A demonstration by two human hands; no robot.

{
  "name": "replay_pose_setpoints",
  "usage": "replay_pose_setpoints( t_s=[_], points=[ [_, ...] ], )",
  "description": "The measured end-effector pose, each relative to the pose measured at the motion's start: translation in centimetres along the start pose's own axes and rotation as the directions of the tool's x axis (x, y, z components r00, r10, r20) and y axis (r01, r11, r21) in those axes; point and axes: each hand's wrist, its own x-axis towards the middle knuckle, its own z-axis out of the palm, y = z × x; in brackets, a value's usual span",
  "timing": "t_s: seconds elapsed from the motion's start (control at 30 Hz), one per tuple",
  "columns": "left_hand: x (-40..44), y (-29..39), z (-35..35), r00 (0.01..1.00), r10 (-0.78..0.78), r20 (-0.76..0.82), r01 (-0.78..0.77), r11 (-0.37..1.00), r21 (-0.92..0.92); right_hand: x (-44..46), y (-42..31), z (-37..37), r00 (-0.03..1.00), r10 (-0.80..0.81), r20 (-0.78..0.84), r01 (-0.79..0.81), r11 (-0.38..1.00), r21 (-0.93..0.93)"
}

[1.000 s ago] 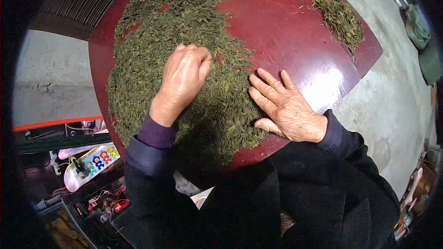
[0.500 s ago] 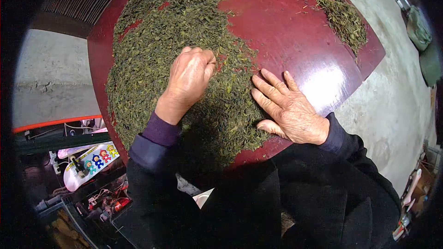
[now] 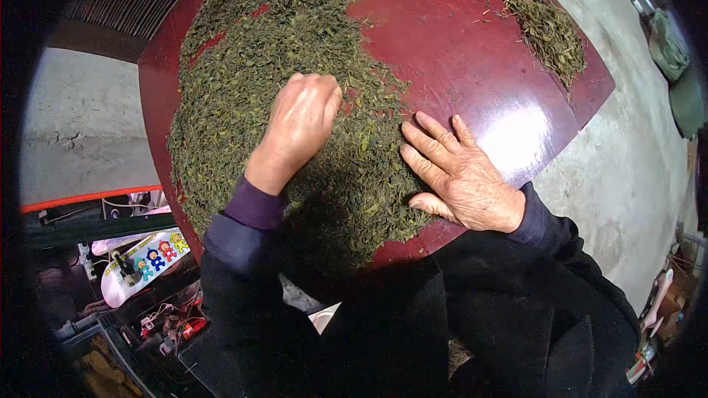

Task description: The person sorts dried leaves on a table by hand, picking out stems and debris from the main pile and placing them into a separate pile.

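Observation:
A broad layer of dried green leaves, like tea leaves (image 3: 243, 96), covers the left and middle of a dark red tabletop (image 3: 450, 44). Over the middle of the leaves is my left hand (image 3: 299, 121), its fingers curled closed and pointing down; whatever they may hold is hidden beneath the hand. My right hand (image 3: 468, 180) lies open at the right edge of the leaf layer, fingers spread, some resting by the leaves and the palm near the table's front edge.
A smaller heap of stalky leaves (image 3: 549, 37) sits at the table's right corner. Left of the table, a white skateboard (image 3: 147, 265) with cartoon figures lies among cables and clutter. Green bags (image 3: 675, 66) stand on the concrete floor (image 3: 612, 155) to the right.
My left hand has shifted very slightly and turned a little, still closed. My right hand stays almost in place, and the leaves look much the same.

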Motion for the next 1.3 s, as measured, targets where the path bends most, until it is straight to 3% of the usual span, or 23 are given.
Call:
replay_pose_setpoints(
  t_s=[0.1,0.13,0.27,0.43,0.63,0.8,0.97,1.1,1.13,1.27,1.3],
  points=[
    [1.8,0.6,-1.5,0.96,-0.176,0.218,0.216,0.961,-0.175,0.0,0.0,0.0,1.0,-0.001,0.013,0.001,1.0,-0.004],
    [2.4,0.8,-1.6,0.961,-0.174,0.216,0.214,0.961,-0.177,0.0,0.0,0.0,1.0,0.0,0.014,0.0,1.0,-0.007],
    [5.4,2.1,-1.1,0.951,-0.184,0.249,0.292,0.8,-0.525,-0.1,0.1,0.0,1.0,0.003,0.01,-0.003,1.0,0.0],
    [7.6,3.1,-0.4,0.982,-0.119,0.148,0.189,0.656,-0.731,-0.1,0.1,0.1,1.0,0.012,0.011,-0.012,1.0,0.017],
    [8.1,2.5,0.1,0.985,-0.093,0.147,0.171,0.673,-0.72,-0.2,0.2,0.1,0.999,0.019,0.029,-0.02,0.999,0.028],
    [7.3,2.2,-0.1,0.975,-0.172,0.143,0.221,0.638,-0.738,-0.2,0.1,0.0,0.999,0.014,0.031,-0.015,1.0,0.027],
    [6.8,0.6,-0.4,0.962,-0.114,0.25,0.251,0.732,-0.634,-0.2,0.2,0.0,1.0,0.005,0.021,-0.006,1.0,0.022],
    [6.2,1.2,-1.9,0.954,-0.211,0.214,0.265,0.926,-0.27,-0.1,0.1,-0.2,0.999,0.015,0.034,-0.016,0.999,0.034],
    [6.1,1.4,-1.7,0.954,-0.21,0.215,0.265,0.925,-0.272,-0.1,0.1,-0.2,0.999,0.016,0.036,-0.017,0.999,0.034],
    [5.9,3.5,1.3,0.982,0.186,0.009,-0.176,0.943,-0.282,-0.2,0.1,0.1,0.999,0.013,0.039,-0.014,1.0,0.024],
    [6.0,3.8,1.8,0.982,0.189,0.008,-0.179,0.942,-0.283,-0.2,0.2,0.1,0.999,0.016,0.039,-0.017,1.0,0.023]
  ],
)
